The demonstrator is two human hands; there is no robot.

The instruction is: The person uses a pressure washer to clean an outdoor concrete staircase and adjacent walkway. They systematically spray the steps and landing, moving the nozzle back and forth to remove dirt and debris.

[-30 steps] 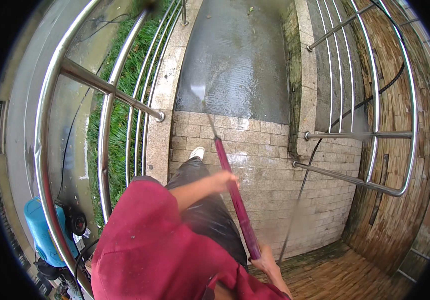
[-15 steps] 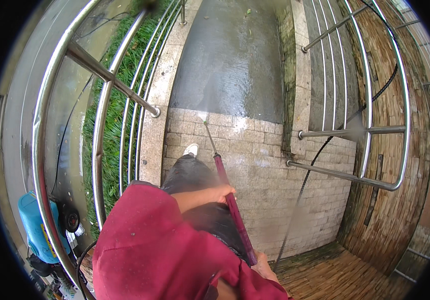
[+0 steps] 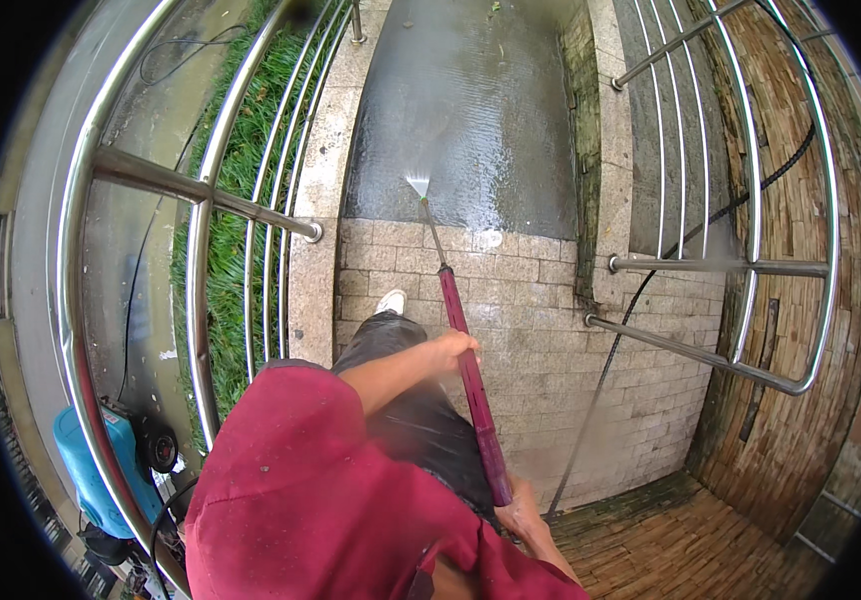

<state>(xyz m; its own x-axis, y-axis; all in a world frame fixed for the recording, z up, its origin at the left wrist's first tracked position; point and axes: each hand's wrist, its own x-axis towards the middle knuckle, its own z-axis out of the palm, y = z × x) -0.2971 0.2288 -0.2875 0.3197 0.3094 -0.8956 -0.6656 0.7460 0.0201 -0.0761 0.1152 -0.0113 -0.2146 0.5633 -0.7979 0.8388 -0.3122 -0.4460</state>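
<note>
A long maroon pressure washer wand [image 3: 477, 392] slants up and away from me, ending in a thin metal lance with a green nozzle. Around the middle of its body my left hand [image 3: 456, 348] is closed. Lower down, at the rear end, my right hand [image 3: 521, 508] grips the handle, with its fingers partly hidden. White spray [image 3: 418, 186] fans out of the nozzle over the dark wet ramp [image 3: 461, 120], just past the edge of the paving bricks [image 3: 521, 345].
Steel railings [image 3: 206, 205] run along a grass strip on the left; another railing [image 3: 721, 265] stands on the right with a black hose [image 3: 641, 290] passing it. A blue machine [image 3: 96, 465] sits outside at lower left. Stone curbs [image 3: 323, 165] flank the ramp.
The nozzle has moved forward, from over the bricks' far edge to over the dark ramp, and its spray now shows as a distinct white fan. Both hands keep their hold.
</note>
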